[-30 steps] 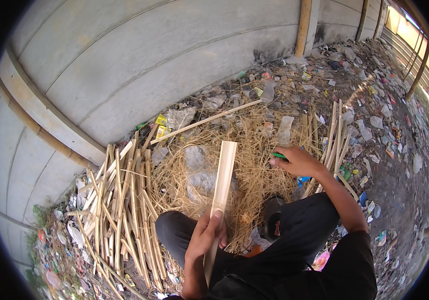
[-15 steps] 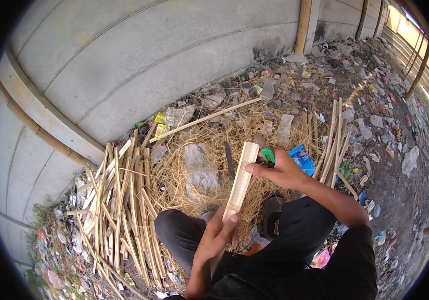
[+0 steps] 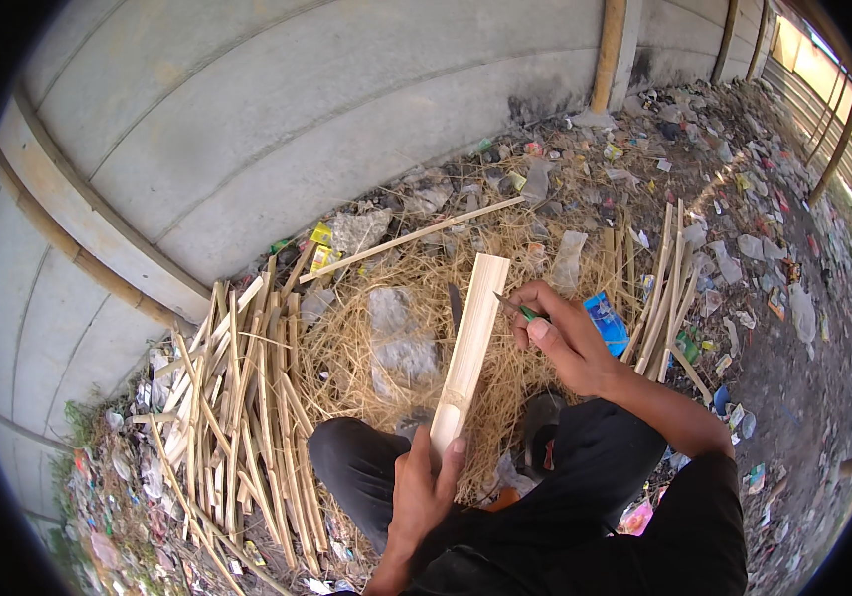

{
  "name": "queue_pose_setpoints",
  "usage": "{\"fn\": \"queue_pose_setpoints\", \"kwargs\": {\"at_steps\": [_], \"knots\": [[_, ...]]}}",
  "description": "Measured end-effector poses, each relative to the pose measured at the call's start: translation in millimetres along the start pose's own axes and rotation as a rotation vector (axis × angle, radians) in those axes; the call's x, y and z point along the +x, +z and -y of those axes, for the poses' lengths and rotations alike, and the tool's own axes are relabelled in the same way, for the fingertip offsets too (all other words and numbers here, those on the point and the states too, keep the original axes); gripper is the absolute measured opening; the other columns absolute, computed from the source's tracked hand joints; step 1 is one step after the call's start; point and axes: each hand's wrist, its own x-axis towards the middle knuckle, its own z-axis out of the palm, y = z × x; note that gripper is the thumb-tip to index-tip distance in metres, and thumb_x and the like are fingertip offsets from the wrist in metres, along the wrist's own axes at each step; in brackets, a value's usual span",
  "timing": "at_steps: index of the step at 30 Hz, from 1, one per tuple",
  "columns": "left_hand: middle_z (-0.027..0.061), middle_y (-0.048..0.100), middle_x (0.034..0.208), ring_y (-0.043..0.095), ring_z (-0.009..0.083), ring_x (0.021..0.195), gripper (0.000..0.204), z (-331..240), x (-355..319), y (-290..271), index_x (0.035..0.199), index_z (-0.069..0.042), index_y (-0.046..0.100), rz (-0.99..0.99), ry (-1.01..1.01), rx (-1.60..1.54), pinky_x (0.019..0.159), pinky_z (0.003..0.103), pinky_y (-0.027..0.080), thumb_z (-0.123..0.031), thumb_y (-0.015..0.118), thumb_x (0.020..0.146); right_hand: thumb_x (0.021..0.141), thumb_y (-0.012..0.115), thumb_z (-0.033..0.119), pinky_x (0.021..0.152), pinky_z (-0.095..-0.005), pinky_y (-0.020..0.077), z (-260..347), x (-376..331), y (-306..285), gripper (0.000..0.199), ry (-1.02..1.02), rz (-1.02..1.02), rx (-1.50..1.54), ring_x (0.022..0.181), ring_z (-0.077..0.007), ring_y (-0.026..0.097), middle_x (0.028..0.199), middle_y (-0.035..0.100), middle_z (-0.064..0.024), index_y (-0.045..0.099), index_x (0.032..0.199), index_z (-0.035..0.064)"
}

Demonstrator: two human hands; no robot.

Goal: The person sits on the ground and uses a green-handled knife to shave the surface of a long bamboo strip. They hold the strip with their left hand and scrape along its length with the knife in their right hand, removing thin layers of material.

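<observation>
My left hand (image 3: 423, 489) is closed round the lower end of a split bamboo piece (image 3: 472, 343), which slants up and away from me with its pale, hollowed face showing. In my right hand (image 3: 567, 343) is a small knife (image 3: 528, 313) with a green handle. Its short blade points left, with the tip at or very near the bamboo's right edge, below the far end. Part of the handle is hidden by my fingers. Behind the bamboo, a dark flat blade-like thing (image 3: 456, 304) lies on the straw, partly covered.
A large pile of bamboo strips (image 3: 247, 417) lies to my left, a smaller bunch (image 3: 659, 288) to my right. A grey stone (image 3: 401, 338) sits among straw-like shavings (image 3: 346, 328). One long strip (image 3: 411, 238) lies beyond, before a concrete wall (image 3: 297, 119). Litter covers the ground.
My right hand has come off the bamboo, and the knife now points at its right edge. The bamboo has shifted up and turned to show more of its hollow face.
</observation>
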Motion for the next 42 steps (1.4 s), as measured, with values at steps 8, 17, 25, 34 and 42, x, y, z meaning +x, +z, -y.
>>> {"fn": "queue_pose_setpoints", "kwargs": {"at_steps": [8, 17, 25, 34, 42], "knots": [[0.015, 0.064, 0.065, 0.066, 0.0261, 0.056, 0.028, -25, 9, -15, 0.111, 0.002, 0.059, -0.026, 0.08, -0.057, 0.055, 0.039, 0.048, -0.025, 0.063, 0.111, 0.095, 0.083, 0.036, 0.059, -0.038, 0.0579, 16, -11, 13, 0.034, -0.511, 0.073, -0.45, 0.071, -0.0261, 0.074, 0.092, 0.074, -0.0071, 0.071, 0.113, 0.0102], [0.0165, 0.066, 0.069, 0.068, 0.0294, 0.059, 0.027, -27, 11, -12, 0.117, 0.003, 0.059, 0.016, 0.13, -0.103, 0.057, 0.039, 0.049, -0.023, 0.063, 0.11, 0.09, 0.087, 0.038, 0.052, -0.033, 0.0543, 28, -18, 26, 0.037, -0.545, 0.123, -0.515, 0.062, -0.0185, 0.069, 0.085, 0.07, -0.0033, 0.075, 0.111, 0.0103], [0.0135, 0.068, 0.072, 0.064, 0.0165, 0.062, 0.023, -34, 10, -6, 0.123, 0.004, 0.062, -0.052, 0.124, 0.005, 0.059, 0.036, 0.048, -0.015, 0.063, 0.11, 0.094, 0.083, 0.039, 0.05, -0.0326, 0.0537, 31, -24, 33, 0.033, -0.535, 0.063, -0.522, 0.061, -0.0171, 0.067, 0.083, 0.066, -0.0021, 0.074, 0.112, 0.0121], [0.0158, 0.067, 0.07, 0.067, 0.0245, 0.06, 0.028, -41, 13, -5, 0.123, 0.004, 0.061, -0.045, 0.105, -0.016, 0.057, 0.039, 0.048, -0.02, 0.063, 0.111, 0.088, 0.089, 0.029, 0.049, -0.0327, 0.0527, 36, -24, 33, 0.03, -0.46, 0.053, -0.504, 0.056, -0.0196, 0.066, 0.08, 0.071, -0.0035, 0.077, 0.107, 0.0092], [0.0241, 0.066, 0.069, 0.072, 0.0424, 0.062, 0.034, -35, 11, -5, 0.118, 0.004, 0.057, -0.017, 0.094, 0.015, 0.055, 0.045, 0.05, -0.028, 0.062, 0.111, 0.094, 0.083, 0.038, 0.05, -0.0334, 0.0537, 32, -23, 30, 0.029, -0.45, 0.01, -0.525, 0.059, -0.0196, 0.069, 0.079, 0.07, -0.0021, 0.077, 0.109, 0.0132]]}}
